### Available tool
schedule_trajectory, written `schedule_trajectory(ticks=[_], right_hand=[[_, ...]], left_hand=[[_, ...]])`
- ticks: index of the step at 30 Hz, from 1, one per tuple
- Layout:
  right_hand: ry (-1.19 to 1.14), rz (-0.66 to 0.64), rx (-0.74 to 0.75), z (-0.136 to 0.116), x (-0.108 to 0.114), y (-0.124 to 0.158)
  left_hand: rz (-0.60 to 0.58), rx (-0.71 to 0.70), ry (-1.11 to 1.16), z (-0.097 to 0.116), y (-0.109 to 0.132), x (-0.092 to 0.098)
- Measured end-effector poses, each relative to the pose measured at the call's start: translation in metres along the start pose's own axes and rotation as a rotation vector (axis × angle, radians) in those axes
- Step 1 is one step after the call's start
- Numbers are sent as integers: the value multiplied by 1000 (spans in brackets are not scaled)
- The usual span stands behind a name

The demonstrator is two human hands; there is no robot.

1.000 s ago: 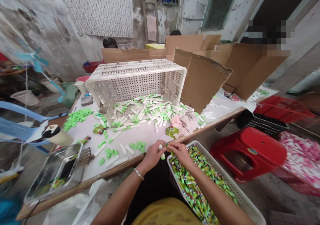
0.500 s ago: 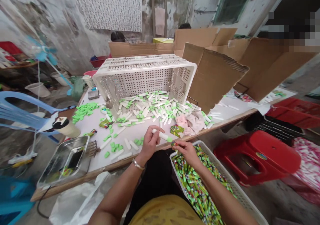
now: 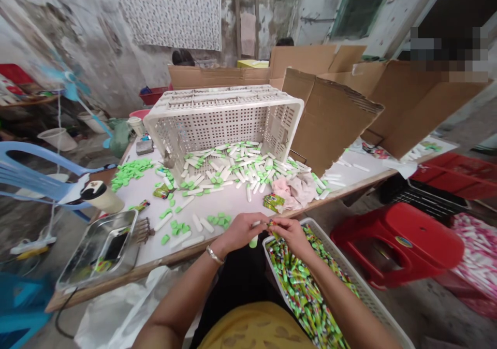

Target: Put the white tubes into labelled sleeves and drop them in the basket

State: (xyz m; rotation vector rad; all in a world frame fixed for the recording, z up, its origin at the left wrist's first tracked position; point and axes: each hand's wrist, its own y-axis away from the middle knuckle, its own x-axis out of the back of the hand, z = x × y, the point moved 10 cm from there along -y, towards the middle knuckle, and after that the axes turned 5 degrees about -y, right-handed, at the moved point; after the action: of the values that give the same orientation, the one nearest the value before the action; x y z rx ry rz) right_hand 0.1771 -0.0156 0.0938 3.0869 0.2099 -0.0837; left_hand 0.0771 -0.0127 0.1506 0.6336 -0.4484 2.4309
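My left hand (image 3: 240, 231) is closed round a white tube with a green cap (image 3: 253, 240), held just off the table's near edge. My right hand (image 3: 287, 232) pinches a small green label or wrapper (image 3: 272, 226) against that tube. Both hands meet over the corner of a white basket (image 3: 382, 313) full of green wrapped tubes (image 3: 306, 287). On the table (image 3: 233, 204) a white crate (image 3: 221, 118) lies on its side, spilling many white tubes (image 3: 233, 168). Loose green caps (image 3: 130, 172) lie at the left.
A metal tray (image 3: 99, 248) sits at the table's near left corner. Cardboard boxes (image 3: 334, 116) stand behind the crate. A pink cloth (image 3: 297, 191) and green label packs (image 3: 274, 201) lie near the edge. A red stool (image 3: 399, 240) stands right, a blue chair (image 3: 34, 175) left.
My left hand brought a white tube from the table surface down to my right hand. The two hands have come together at the table edge.
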Motion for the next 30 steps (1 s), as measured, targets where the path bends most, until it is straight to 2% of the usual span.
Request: schedule_trajectory(ticks=[7, 11, 13, 14, 17, 19, 23, 27, 30], right_hand=[[-6, -51, -60, 11, -3, 2], [0, -88, -79, 13, -7, 4], [11, -74, -81, 14, -5, 5], [18, -58, -80, 15, -3, 5], [20, 0, -68, 16, 4, 5], [17, 11, -61, 16, 6, 4], [33, 1, -45, 16, 1, 3], [31, 0, -19, 15, -4, 0], [73, -8, -4, 12, -7, -3]], left_hand=[[-79, 30, -149, -11, 4, -6], [-43, -15, -179, -10, 10, -4], [29, 7, -154, -13, 11, 3], [106, 44, -113, -18, 12, 11], [433, 205, 118, -40, 19, 43], [572, 252, 319, -49, 24, 53], [635, 198, 576, -44, 23, 56], [659, 151, 625, -36, 24, 56], [597, 149, 603, -35, 23, 50]])
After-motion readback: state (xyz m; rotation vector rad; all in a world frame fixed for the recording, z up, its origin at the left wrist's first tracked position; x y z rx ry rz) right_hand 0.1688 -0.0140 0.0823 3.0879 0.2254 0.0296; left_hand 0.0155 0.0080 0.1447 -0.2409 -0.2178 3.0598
